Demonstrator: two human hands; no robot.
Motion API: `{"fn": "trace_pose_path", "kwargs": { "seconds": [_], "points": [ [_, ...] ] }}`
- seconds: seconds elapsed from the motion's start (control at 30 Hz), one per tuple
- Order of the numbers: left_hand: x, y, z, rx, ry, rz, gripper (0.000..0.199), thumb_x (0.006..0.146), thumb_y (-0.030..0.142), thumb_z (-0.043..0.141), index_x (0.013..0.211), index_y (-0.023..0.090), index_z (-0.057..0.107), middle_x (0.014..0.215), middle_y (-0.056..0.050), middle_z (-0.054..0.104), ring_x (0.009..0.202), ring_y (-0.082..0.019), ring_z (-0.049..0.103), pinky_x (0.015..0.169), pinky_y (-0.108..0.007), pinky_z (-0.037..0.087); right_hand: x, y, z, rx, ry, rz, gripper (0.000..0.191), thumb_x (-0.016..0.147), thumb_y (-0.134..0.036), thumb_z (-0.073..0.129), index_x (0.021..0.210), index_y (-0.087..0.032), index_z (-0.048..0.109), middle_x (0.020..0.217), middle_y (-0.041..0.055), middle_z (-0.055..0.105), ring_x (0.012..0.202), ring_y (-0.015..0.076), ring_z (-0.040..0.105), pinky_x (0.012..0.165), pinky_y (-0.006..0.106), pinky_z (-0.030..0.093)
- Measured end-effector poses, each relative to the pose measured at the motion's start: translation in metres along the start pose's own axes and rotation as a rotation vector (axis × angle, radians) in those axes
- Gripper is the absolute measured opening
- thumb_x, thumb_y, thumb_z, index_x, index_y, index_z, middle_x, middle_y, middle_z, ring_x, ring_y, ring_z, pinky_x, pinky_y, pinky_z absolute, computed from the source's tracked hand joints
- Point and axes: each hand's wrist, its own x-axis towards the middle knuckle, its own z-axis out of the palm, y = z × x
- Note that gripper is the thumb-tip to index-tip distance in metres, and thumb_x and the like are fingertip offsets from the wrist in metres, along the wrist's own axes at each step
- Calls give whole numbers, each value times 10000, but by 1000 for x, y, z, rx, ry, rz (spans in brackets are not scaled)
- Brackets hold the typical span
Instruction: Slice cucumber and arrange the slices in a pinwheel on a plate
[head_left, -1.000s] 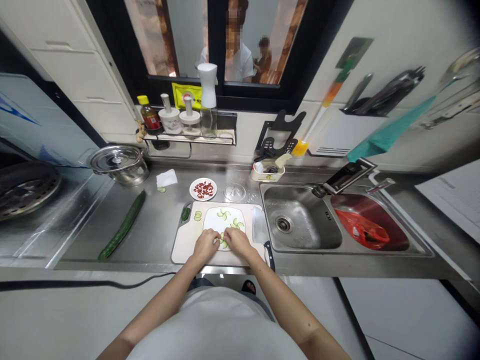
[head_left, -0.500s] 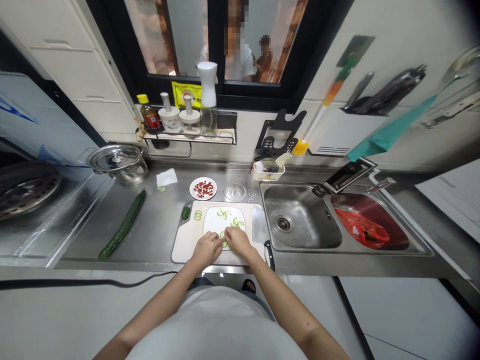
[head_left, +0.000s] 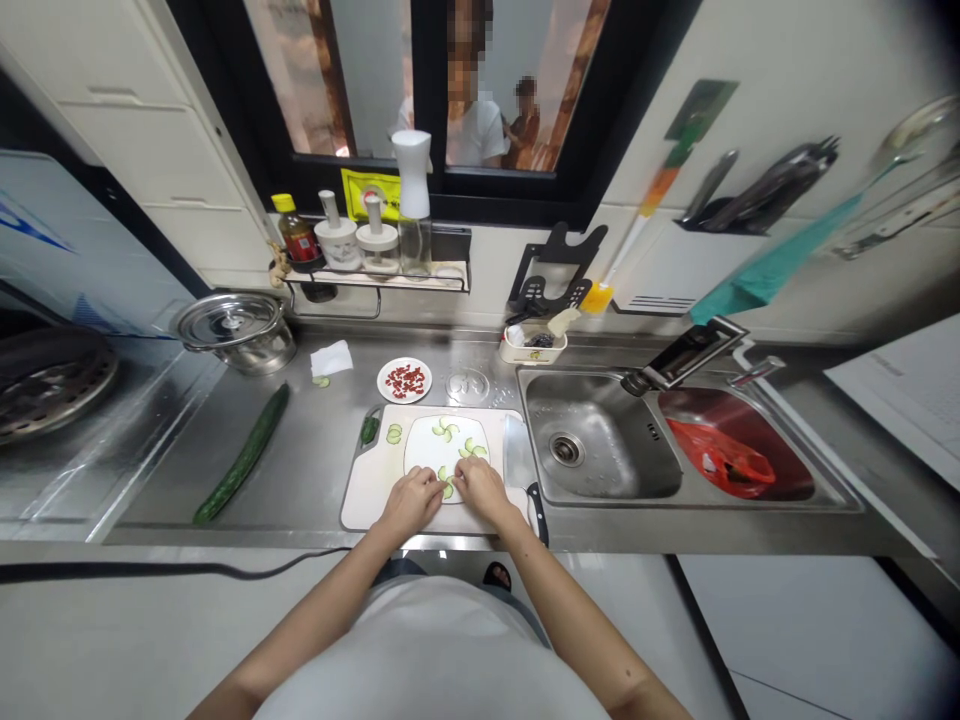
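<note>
A white plate point(head_left: 420, 450) lies on the pale cutting board point(head_left: 367, 500), with thin green cucumber slices point(head_left: 445, 430) set on it in small pinwheels. My left hand point(head_left: 414, 500) is at the plate's near edge, its fingertips drawn together against the slices of the nearest pinwheel point(head_left: 448, 488). Just right of that pinwheel is my right hand point(head_left: 481, 487), fingers curled and closed; whether a slice is in them is hidden. Left of the plate lie more cucumber slices point(head_left: 394, 433) and a cucumber end piece point(head_left: 369, 430). A kitchen knife point(head_left: 517, 450) rests along the board's right side.
A whole cucumber point(head_left: 244, 455) lies on the steel counter at left, near a lidded pot point(head_left: 251, 335). Behind the board stands a small plate of red pieces point(head_left: 405, 394). The double sink point(head_left: 600, 490) is at right, with a red plastic bag point(head_left: 724, 460) in its far basin.
My right fingertips have moved slightly right and down, apart from my left fingertips, showing more of the near pinwheel. My left hand stays almost in place. The view has shifted slightly.
</note>
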Motion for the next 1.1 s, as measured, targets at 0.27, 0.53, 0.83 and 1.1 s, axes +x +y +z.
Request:
{"fn": "trace_pose_path", "kwargs": {
  "seconds": [0.27, 0.53, 0.83, 1.1],
  "points": [
    [1, 2, -3, 11, -9, 6, 261, 898, 223, 458, 1017, 230, 690, 913, -63, 591, 881, -180, 517, 790, -296, 447, -3, -1, 3, -114, -18, -16, 225, 923, -188, 407, 972, -183, 626, 1006, 101, 632, 948, 205, 548, 748, 277, 353],
    [2, 3, -1, 13, -7, -12, 254, 888, 209, 460, 989, 220, 692, 901, -66, 589, 876, -177, 514, 774, -291, 449, -2, 3, 6, -130, -5, -36, 229, 916, -166, 406, 957, -180, 631, 992, 105, 631, 928, 199, 548, 739, 271, 351],
    [2, 6, -2, 32, -18, -16, 245, 903, 212, 436, 954, 222, 675, 879, -52, 574, 859, -175, 508, 739, -281, 421, -5, -8, 6, -84, 63, -44, 255, 930, -192, 389, 952, -189, 643, 987, 76, 628, 946, 187, 539, 754, 262, 354],
    [3, 5, 3, 44, -5, -19, 254, 898, 197, 427, 1004, 229, 655, 888, -49, 567, 853, -177, 497, 727, -282, 413, -7, -16, 11, -72, 46, -27, 279, 892, -130, 401, 948, -179, 670, 1006, 80, 631, 962, 196, 541, 787, 269, 365]
  ]
}}
